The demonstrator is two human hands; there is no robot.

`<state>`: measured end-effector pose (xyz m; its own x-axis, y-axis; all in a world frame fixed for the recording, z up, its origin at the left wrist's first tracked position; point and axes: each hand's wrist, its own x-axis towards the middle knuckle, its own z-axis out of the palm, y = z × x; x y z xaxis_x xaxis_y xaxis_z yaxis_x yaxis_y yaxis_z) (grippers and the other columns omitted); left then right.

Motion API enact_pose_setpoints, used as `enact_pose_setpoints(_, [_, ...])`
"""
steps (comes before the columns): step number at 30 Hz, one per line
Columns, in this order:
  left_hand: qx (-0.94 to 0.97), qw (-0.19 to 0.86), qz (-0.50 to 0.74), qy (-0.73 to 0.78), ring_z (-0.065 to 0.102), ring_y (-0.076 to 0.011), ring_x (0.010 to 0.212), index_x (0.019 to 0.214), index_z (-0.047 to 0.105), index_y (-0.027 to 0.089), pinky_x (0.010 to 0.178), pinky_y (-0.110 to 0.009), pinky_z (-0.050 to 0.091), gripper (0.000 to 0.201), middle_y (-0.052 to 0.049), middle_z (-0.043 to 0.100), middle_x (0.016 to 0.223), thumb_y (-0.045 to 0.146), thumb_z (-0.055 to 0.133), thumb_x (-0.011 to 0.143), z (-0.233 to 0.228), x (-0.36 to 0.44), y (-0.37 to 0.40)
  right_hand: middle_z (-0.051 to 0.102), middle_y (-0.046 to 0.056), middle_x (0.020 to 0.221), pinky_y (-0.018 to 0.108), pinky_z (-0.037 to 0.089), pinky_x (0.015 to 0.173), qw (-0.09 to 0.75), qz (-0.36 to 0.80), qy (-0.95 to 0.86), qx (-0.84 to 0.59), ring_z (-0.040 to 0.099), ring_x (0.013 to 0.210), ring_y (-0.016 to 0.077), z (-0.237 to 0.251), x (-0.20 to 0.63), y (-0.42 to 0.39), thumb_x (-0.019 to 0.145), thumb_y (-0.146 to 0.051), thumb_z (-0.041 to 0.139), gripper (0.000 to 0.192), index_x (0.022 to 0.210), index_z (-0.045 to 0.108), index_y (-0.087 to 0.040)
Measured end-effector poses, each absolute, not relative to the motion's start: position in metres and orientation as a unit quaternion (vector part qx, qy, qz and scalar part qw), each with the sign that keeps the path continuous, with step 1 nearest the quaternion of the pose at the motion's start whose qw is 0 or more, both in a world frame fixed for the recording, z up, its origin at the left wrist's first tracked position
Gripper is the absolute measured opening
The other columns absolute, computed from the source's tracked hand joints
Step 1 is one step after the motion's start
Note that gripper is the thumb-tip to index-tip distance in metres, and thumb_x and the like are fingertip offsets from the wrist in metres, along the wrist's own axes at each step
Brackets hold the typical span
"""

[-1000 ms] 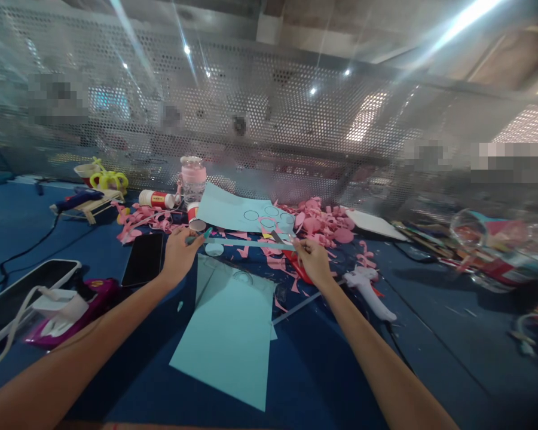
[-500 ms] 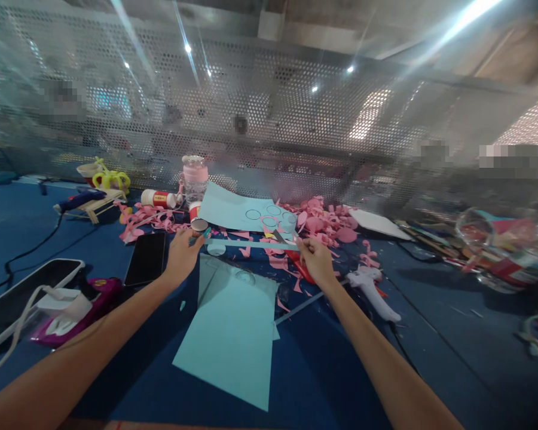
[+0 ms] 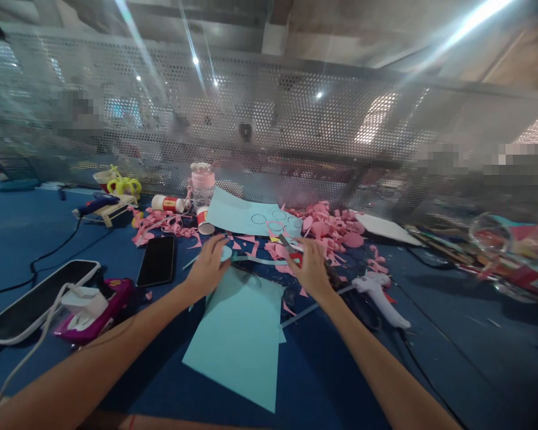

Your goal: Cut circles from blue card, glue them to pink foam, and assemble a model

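Both hands reach out over the blue table point(image 3: 36, 239), near its far edge. The left hand point(image 3: 208, 269) hovers at the far left corner of the light blue sheet point(image 3: 242, 334), fingers loosely spread and curled downward, their tips at or just above a small pale paper disc point(image 3: 225, 253); whether they actually pinch it is hard to tell, as motion blur smears the fingertips. The right hand point(image 3: 311, 270) lies a little right of the sheet's far edge, fingers extended and slightly apart, palm down over pink scraps point(image 3: 327, 227) and something red, mostly hidden beneath it. A thin pale strip point(image 3: 262, 260) curves across the table between the two hands; neither hand clearly grips it. The handles of what look like scissors point(image 3: 284, 241) poke out just beyond the right fingers. A second blue sheet with drawn circles point(image 3: 246, 216) lies farther back, near a pink bottle point(image 3: 203, 182) and a glue stick point(image 3: 168, 204). A dark phone point(image 3: 158, 269) lies left of the left hand, a white glue gun point(image 3: 379, 291) right of the right hand. Both forearms run out of the bottom edge of the view.
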<state>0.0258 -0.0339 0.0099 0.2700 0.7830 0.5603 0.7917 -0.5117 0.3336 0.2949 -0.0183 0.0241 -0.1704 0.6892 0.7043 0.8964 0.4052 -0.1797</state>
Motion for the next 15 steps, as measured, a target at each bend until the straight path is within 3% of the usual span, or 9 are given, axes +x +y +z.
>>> enact_pose_setpoints(5, [-0.861, -0.101, -0.217, -0.449, 0.022, -0.0249, 0.134, 0.137, 0.023, 0.013, 0.107, -0.046, 0.024, 0.055, -0.016, 0.028, 0.144, 0.026, 0.041, 0.086, 0.003, 0.040, -0.045, 0.050, 0.013, 0.124, 0.046, 0.032, 0.096, 0.272, -0.045, -0.833, -0.479, 0.041, 0.116, 0.0284, 0.015, 0.275, -0.027, 0.078, -0.038, 0.055, 0.054, 0.126, 0.040, -0.017])
enact_pose_setpoints(15, [-0.872, -0.131, -0.172, -0.439, 0.022, -0.0259, 0.134, 0.138, 0.022, 0.008, 0.107, -0.043, 0.025, 0.059, -0.018, 0.029, 0.143, 0.022, 0.044, 0.085, 0.005, 0.045, -0.051, 0.054, 0.015, 0.122, 0.045, 0.035, 0.099, 0.247, -0.084, -0.844, -0.469, 0.044, 0.118, 0.0264, 0.008, 0.256, -0.022, 0.079, -0.019, 0.051, 0.043, 0.122, 0.049, -0.012])
